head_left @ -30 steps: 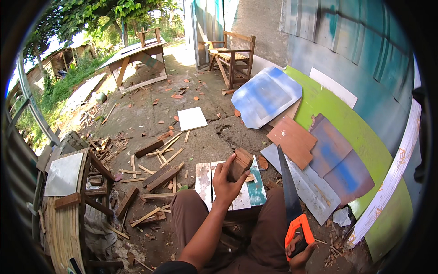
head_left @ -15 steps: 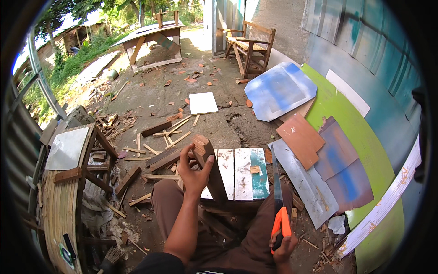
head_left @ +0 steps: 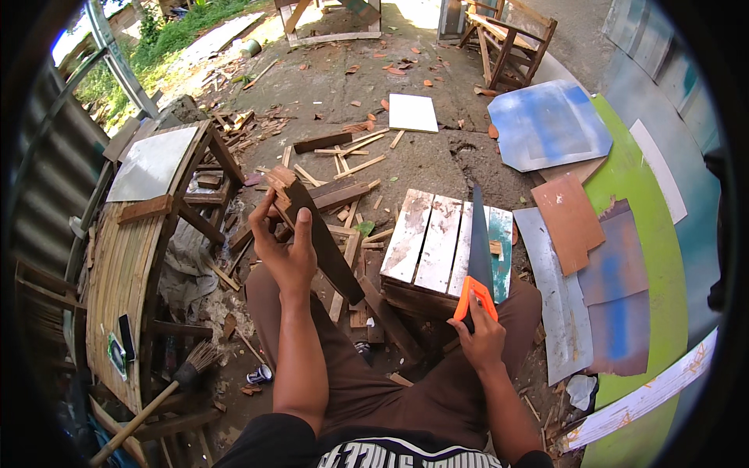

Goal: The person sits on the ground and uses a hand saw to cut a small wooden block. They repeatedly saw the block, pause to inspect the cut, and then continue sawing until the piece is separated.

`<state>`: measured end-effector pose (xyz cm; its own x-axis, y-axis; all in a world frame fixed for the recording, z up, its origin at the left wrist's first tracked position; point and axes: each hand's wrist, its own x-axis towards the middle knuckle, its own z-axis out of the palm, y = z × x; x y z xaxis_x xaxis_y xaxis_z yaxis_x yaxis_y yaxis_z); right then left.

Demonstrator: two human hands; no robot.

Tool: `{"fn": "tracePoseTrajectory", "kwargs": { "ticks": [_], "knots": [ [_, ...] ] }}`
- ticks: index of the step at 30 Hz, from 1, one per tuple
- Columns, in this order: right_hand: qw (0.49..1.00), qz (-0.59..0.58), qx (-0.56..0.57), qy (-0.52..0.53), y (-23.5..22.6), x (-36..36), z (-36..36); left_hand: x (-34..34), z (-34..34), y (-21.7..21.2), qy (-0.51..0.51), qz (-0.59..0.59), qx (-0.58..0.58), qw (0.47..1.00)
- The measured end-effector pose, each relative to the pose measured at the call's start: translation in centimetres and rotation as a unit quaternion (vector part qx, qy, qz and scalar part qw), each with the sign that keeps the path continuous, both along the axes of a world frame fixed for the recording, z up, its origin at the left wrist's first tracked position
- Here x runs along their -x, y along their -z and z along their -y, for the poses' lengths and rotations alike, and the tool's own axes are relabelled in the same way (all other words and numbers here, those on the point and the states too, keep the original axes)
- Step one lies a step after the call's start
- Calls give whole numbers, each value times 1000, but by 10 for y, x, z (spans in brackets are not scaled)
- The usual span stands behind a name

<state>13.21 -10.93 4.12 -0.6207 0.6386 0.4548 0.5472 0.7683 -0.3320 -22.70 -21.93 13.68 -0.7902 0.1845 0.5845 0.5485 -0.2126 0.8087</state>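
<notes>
My left hand (head_left: 285, 261) is closed around a thick, dark wooden board (head_left: 324, 246), with its thumb along one side. The board is tilted, its rough pale end up near my fingers and its lower end above my lap. In my right hand (head_left: 482, 339) is a handsaw, gripped by its orange handle (head_left: 473, 299). Its long blade (head_left: 479, 234) points away from me, over the low slatted bench (head_left: 420, 238) between my knees. The bench top has white slats and a teal one at the right, where a small wood chip (head_left: 495, 247) lies. Saw and board are apart.
Wood offcuts (head_left: 343, 160) litter the ground beyond my left knee. On the left stands a bamboo bench (head_left: 109, 273) with a phone (head_left: 126, 337) on it; a broom (head_left: 183, 373) leans nearby. Painted sheets (head_left: 550, 125) lie to the right. A white square (head_left: 413, 113) rests farther ahead.
The board in my left hand has moved left, off the bench's edge. My right hand has brought the saw up and left over the bench top. The view has tipped downward.
</notes>
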Motion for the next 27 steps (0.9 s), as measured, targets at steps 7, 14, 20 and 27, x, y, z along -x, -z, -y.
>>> {"fn": "tracePoseTrajectory", "kwargs": {
  "ticks": [7, 14, 20, 27],
  "knots": [
    [998, 48, 25, 10, 42, 21, -10, 14, 26, 9, -29, -1, 46, 998],
    [993, 16, 110, 43, 34, 17, -11, -7, -3, 20, 48, -4, 19, 999],
    [938, -172, 144, 266, 1, -43, -20, -36, -39, 29, 127, -9, -22, 992],
    [803, -353, 197, 438, 41, -100, -66, -78, -90, 41, 201, -16, -37, 979]
  ]
}}
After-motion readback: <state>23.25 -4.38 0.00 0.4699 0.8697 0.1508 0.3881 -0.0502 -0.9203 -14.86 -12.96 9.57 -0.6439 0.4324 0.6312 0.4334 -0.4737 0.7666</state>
